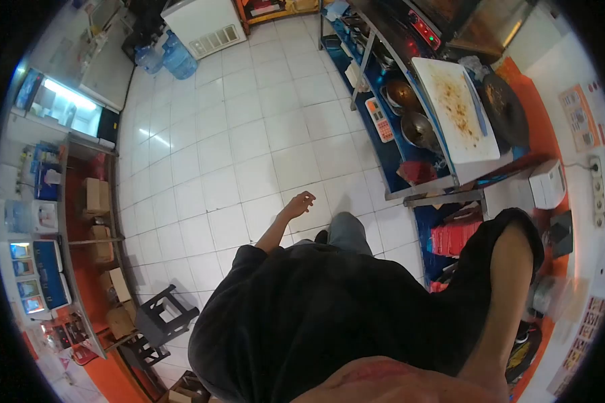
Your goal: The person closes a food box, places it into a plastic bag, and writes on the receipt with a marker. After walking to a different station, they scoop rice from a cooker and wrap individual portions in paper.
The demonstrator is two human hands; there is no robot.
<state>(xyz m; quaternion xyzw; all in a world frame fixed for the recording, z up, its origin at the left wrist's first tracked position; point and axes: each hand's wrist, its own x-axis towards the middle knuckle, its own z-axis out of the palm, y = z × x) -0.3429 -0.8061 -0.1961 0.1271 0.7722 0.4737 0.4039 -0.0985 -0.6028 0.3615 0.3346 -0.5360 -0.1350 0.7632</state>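
Note:
My left hand [300,205] hangs in front of my body above the white tiled floor [249,134]. Its fingers are loosely bent, somewhat apart, and hold nothing. On the right side my right arm [507,289] is bent back toward the camera, with its dark sleeve [517,228] near the elbow. Skin fills the bottom edge close to the lens, and the fingers of my right hand cannot be made out there. My dark shirt [316,302] covers the lower middle, with a grey trouser leg [348,232] showing beyond it.
A stained white cutting board [457,111] with a knife [476,107] lies on the right counter, above shelves of pans [417,127] and a calculator [379,120]. Left stand a black stool [156,321] and shelves with boxes [97,196]. Water bottles [179,59] and a white freezer [205,30] stand ahead.

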